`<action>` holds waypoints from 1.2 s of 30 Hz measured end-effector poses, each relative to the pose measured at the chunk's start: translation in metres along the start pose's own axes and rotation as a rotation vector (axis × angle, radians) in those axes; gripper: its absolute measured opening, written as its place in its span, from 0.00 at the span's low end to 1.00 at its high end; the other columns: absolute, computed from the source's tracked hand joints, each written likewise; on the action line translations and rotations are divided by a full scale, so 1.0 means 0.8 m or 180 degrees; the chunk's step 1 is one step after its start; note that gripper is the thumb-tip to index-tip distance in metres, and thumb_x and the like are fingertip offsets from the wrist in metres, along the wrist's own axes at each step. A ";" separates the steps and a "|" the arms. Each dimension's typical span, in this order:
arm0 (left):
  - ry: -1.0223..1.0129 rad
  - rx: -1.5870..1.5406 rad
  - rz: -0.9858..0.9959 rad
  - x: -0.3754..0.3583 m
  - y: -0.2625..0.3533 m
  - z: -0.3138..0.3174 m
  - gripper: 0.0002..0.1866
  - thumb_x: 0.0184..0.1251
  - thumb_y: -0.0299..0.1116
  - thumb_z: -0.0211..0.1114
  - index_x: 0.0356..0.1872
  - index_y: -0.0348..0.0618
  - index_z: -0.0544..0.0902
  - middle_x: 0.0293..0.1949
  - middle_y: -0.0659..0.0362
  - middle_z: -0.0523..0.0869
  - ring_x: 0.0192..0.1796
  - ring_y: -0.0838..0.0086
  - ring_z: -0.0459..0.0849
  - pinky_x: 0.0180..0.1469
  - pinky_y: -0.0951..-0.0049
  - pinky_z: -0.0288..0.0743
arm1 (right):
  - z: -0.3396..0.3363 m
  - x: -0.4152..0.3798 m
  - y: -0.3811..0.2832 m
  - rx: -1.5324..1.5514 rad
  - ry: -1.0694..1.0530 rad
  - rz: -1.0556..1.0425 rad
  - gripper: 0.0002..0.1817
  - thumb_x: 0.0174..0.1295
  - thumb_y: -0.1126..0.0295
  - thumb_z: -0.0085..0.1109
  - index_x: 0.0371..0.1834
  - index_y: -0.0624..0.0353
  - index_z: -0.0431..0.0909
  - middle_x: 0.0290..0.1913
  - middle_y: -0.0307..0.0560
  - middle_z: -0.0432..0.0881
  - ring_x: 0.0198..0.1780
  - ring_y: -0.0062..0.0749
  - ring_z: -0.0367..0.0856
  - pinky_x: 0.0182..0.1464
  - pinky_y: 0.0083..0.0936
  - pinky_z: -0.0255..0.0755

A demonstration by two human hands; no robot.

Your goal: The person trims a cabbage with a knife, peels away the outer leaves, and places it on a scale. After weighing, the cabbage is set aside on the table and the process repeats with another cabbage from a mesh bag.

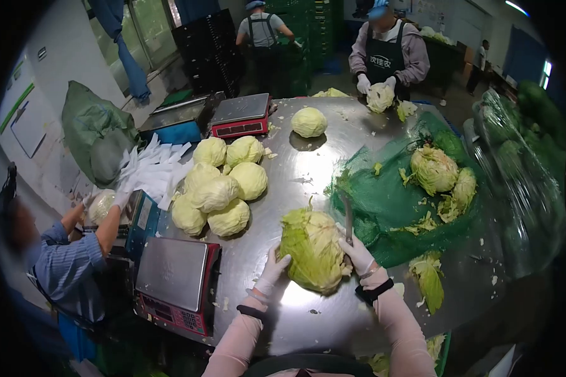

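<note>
Cabbage [312,250] sits on the steel desk [308,169] right in front of me, tilted with its loose outer leaves splayed toward the far side. My left hand [271,271], in a white glove, presses against the cabbage's near left flank, fingers [282,261] spread open and resting on the leaves rather than wrapped round anything. My right hand [360,256], also gloved, is at the cabbage's right side, fingers closed around the handle of a knife [348,220] whose blade points up and away from me, just beside the cabbage's upper right edge.

Left of the cabbage and farther off lies a cluster of trimmed heads [223,185], pale and packed close together. One more trimmed head [309,122] stands alone well beyond the cabbage, toward the far end of the desk. Right of the cabbage a green net sack [383,201] is spread open, with untrimmed heads [435,169] and torn leaves on it. A loose leaf [430,279] lies just right of my right hand.

Near and left of the cabbage a scale [173,276] rests at the desk edge; another scale [241,114] stands far beyond the cluster. A person in a blue striped shirt [69,267] works left of the near scale, and a person in an apron [387,56] holds a head at the far end.
</note>
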State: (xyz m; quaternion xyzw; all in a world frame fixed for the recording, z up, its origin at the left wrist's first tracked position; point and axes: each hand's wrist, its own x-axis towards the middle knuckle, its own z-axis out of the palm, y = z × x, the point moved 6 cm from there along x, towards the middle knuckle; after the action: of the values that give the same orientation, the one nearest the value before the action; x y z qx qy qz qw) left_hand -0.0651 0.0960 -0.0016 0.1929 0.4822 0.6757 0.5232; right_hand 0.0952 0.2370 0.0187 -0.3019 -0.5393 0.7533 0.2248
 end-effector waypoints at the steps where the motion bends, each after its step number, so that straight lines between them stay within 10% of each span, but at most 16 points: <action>1: -0.0014 -0.0447 -0.0043 -0.016 -0.012 -0.005 0.36 0.62 0.48 0.63 0.66 0.51 0.57 0.63 0.60 0.67 0.65 0.67 0.63 0.64 0.66 0.61 | 0.015 -0.019 -0.002 0.0013 0.0067 -0.0303 0.27 0.65 0.67 0.53 0.66 0.61 0.61 0.56 0.41 0.73 0.52 0.23 0.72 0.56 0.21 0.65; 4: 0.0005 -0.0606 -0.0223 -0.058 -0.034 -0.023 0.37 0.60 0.56 0.61 0.66 0.55 0.58 0.64 0.61 0.66 0.66 0.68 0.62 0.64 0.64 0.61 | 0.055 -0.102 -0.001 -0.0821 0.0496 0.0644 0.27 0.63 0.67 0.56 0.65 0.57 0.64 0.54 0.43 0.75 0.52 0.22 0.71 0.55 0.21 0.65; 8: -0.1164 -0.0548 -0.0884 -0.115 -0.039 -0.046 0.47 0.55 0.65 0.59 0.67 0.46 0.51 0.64 0.58 0.62 0.66 0.66 0.61 0.69 0.66 0.51 | 0.132 -0.187 0.007 -0.2619 0.0525 -0.1033 0.28 0.59 0.64 0.60 0.64 0.49 0.67 0.61 0.59 0.68 0.59 0.44 0.71 0.60 0.32 0.64; 9: -0.0897 0.0002 -0.0148 -0.128 -0.004 -0.050 0.49 0.55 0.58 0.64 0.68 0.39 0.49 0.64 0.54 0.63 0.66 0.66 0.60 0.68 0.67 0.55 | 0.156 -0.204 0.013 -0.2727 0.0389 -0.1089 0.28 0.59 0.64 0.59 0.64 0.47 0.67 0.66 0.62 0.61 0.64 0.54 0.65 0.65 0.36 0.60; 14: -0.0755 0.1127 0.0128 -0.194 0.024 -0.079 0.48 0.50 0.36 0.73 0.67 0.39 0.49 0.60 0.49 0.66 0.62 0.65 0.66 0.63 0.67 0.64 | 0.228 -0.256 0.040 -0.2988 0.0378 -0.1101 0.25 0.60 0.65 0.57 0.63 0.51 0.68 0.65 0.57 0.64 0.65 0.50 0.65 0.65 0.35 0.59; 17: -0.0512 0.1389 0.0211 -0.200 0.026 -0.089 0.43 0.54 0.33 0.70 0.66 0.37 0.52 0.57 0.50 0.68 0.58 0.66 0.69 0.62 0.68 0.64 | 0.193 -0.275 0.072 -0.0648 0.1041 -0.0578 0.22 0.61 0.67 0.57 0.57 0.63 0.70 0.52 0.52 0.78 0.55 0.40 0.76 0.57 0.31 0.68; 22: -0.0560 0.1591 0.0267 -0.190 0.041 -0.055 0.41 0.54 0.34 0.70 0.64 0.35 0.55 0.57 0.49 0.69 0.58 0.65 0.69 0.61 0.67 0.64 | 0.164 -0.342 0.078 -0.2532 0.2174 0.0121 0.21 0.61 0.59 0.54 0.54 0.54 0.68 0.38 0.58 0.80 0.39 0.52 0.80 0.41 0.38 0.74; 36: -0.0397 0.3546 0.1156 -0.227 0.043 0.040 0.51 0.45 0.42 0.73 0.67 0.31 0.53 0.66 0.40 0.57 0.69 0.52 0.56 0.69 0.61 0.51 | 0.157 -0.354 0.117 -0.2756 0.1002 0.0628 0.13 0.62 0.61 0.48 0.40 0.58 0.65 0.25 0.56 0.79 0.27 0.55 0.79 0.29 0.48 0.72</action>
State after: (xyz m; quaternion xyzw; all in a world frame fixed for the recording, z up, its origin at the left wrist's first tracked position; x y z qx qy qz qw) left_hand 0.0099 -0.0512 0.0867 0.5576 0.6921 0.3867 0.2462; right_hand 0.2091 -0.0658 0.0198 -0.5284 -0.7319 0.4219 0.0846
